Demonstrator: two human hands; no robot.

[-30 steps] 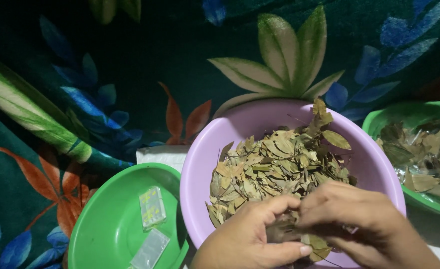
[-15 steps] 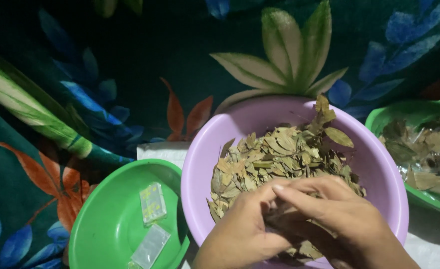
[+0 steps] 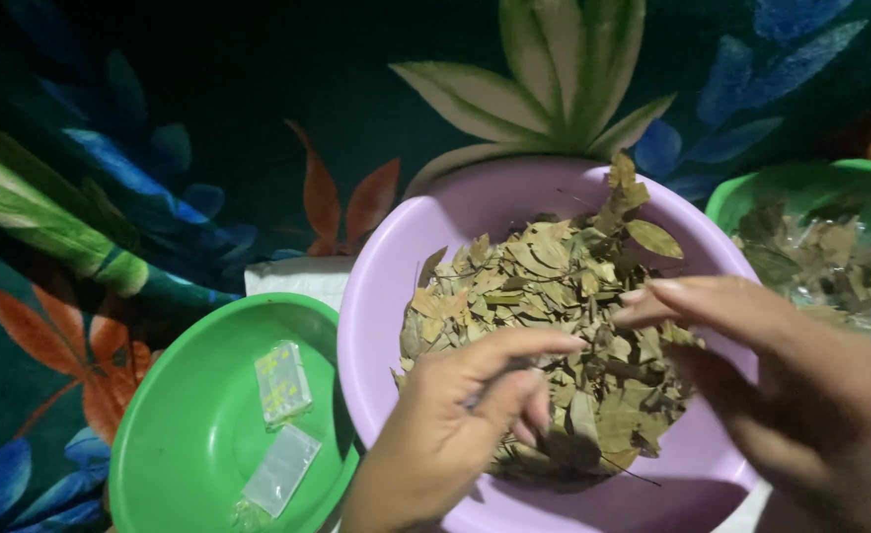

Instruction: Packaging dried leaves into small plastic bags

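Your left hand (image 3: 455, 424) pinches dried leaves (image 3: 544, 326) in the lilac basin (image 3: 396, 286), right hand (image 3: 751, 355) open — two packets (image 3: 282, 424) filled, most leaves left.

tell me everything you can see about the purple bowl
The purple bowl is round, smooth and looks like plastic, standing upright on a floral cloth between two green bowls. It holds a heap of dry, brownish-green leaves, piled above the rim at the back. The left hand and right hand reach in over its near edge, fingers among the leaves.
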